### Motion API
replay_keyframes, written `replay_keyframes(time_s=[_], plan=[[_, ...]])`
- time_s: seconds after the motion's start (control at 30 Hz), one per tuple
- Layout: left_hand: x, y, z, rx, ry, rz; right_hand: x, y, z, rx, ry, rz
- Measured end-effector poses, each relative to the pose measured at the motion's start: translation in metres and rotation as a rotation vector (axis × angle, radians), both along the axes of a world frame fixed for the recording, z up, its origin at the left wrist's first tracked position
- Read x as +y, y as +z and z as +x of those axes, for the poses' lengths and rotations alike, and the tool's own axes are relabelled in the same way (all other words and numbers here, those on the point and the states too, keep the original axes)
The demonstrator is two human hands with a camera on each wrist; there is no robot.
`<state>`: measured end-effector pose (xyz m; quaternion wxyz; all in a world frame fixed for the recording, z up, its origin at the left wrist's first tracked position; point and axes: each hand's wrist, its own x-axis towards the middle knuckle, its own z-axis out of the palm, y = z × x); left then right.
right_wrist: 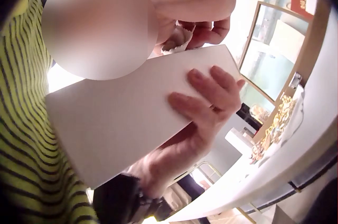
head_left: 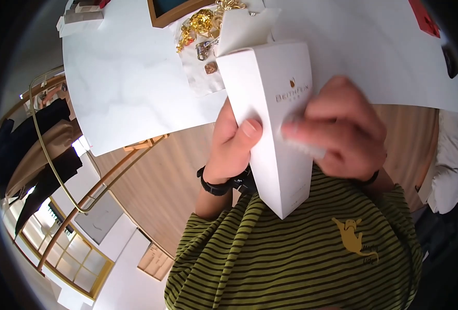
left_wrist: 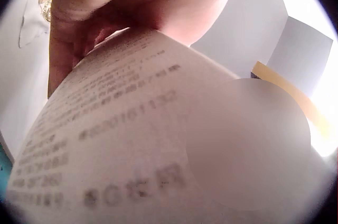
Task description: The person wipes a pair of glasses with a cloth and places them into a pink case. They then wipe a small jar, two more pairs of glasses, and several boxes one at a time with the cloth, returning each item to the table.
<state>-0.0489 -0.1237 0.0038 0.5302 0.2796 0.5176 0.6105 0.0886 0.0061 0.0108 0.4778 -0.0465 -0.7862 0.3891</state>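
A tall white box (head_left: 262, 119) with gold lettering stands tilted before the striped shirt, its top flap (head_left: 247, 26) raised. My left hand (head_left: 231, 147) grips it, thumb on one face; in the right wrist view several fingers of the left hand (right_wrist: 203, 102) spread over another face of the box (right_wrist: 127, 118). Small printed text covers the box side (left_wrist: 121, 129) in the left wrist view, under the left hand (left_wrist: 137, 2). My right hand (head_left: 348, 134), blurred, is at the lettered face, fingers curled. It pinches a crumpled whitish piece (right_wrist: 178, 40) in the right wrist view.
On the white table (head_left: 136, 77), gold-coloured jewellery (head_left: 200, 23) and a small brown block (head_left: 211, 67) lie on a white cloth (head_left: 200, 82). A wooden-framed tray (head_left: 161, 19) is behind them. White boxes (head_left: 81, 23) stand back left, a red item (head_left: 424, 18) back right.
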Motion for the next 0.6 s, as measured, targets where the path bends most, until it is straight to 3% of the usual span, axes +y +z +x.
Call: replay_keyframes(time_s=[0.07, 0.2, 0.27, 0.6], plan=[[-0.005, 0.0, -0.001, -0.01, -0.055, -0.01, 0.02, 0.009, 0.001, -0.044, 0.02, 0.032], [-0.006, -0.003, -0.005, -0.093, -0.167, 0.056, 0.038, 0.014, 0.0, -0.086, -0.133, 0.012], [-0.005, 0.001, 0.001, -0.226, -0.116, 0.002, 0.038, 0.015, 0.002, -0.114, -0.172, 0.013], [0.006, 0.004, 0.004, -0.244, -0.172, 0.03, 0.037, 0.012, 0.006, -0.083, -0.068, -0.467]])
